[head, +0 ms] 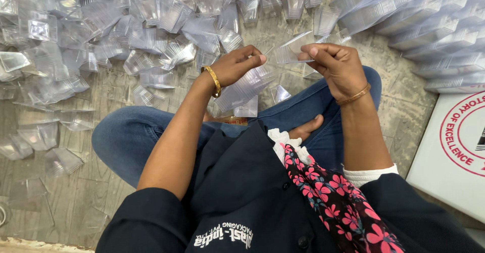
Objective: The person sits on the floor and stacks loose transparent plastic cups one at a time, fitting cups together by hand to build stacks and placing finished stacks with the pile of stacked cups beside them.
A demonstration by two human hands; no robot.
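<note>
Grey stone flooring (76, 192) lies under a person sitting cross-legged in blue jeans (126, 136) and a dark jacket (242, 192). Just beyond the knees, the left hand (237, 66), curled shut, grips a nested stack of clear square plastic cups (242, 88) resting above the lap. The right hand (336, 66) pinches a single clear plastic cup (293, 48) between thumb and fingertips, just right of the stack. Farther left, loose clear cups (101, 30) lie heaped; far right, long stacked rows of cups (429, 25) lie beside a white carton (444, 172).
</note>
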